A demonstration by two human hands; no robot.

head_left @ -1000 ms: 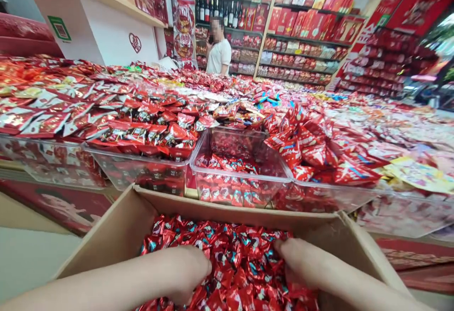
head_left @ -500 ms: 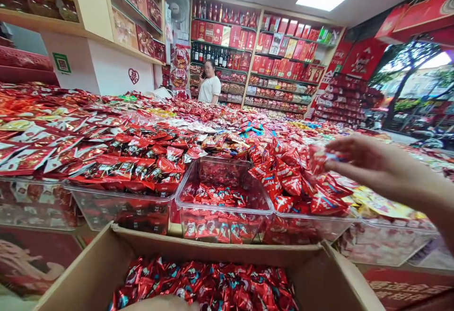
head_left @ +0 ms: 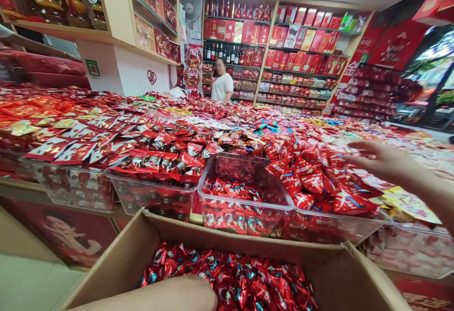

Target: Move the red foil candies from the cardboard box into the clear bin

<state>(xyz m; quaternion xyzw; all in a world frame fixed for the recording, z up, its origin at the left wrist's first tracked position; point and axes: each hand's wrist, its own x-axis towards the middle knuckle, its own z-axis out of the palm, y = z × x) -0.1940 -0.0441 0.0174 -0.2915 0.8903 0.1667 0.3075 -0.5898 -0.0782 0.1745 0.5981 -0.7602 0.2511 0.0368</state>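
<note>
My left hand (head_left: pixel 195 289) reaches down into an open cardboard box (head_left: pixel 234 235), onto red foil-wrapped candies (head_left: pixel 244 278). Its fingers are out of sight among the wrappers or below the frame. To the right, my right hand (head_left: pixel 376 157) hovers at a heap of red triangular snack packets (head_left: pixel 315 178), fingers stretched out and apart, with no packet gripped between them. The heap rises above the rim of a clear plastic bin (head_left: pixel 329 218). Beside it stands another clear bin (head_left: pixel 244 203), lower filled, with small red candies (head_left: pixel 232 190) inside.
Left of the low bin, a bin of red and black packets (head_left: pixel 159 164) and red and white packets (head_left: pixel 85 140) lie heaped. Yellow packets (head_left: pixel 413 202) lie under my right forearm. A person in a white shirt (head_left: pixel 222 87) stands behind the display, before stocked shelves (head_left: pixel 264 50).
The red packet that was in my right hand is no longer in its fingers, which have spread. My left hand shows more within the box. The view has shifted left.
</note>
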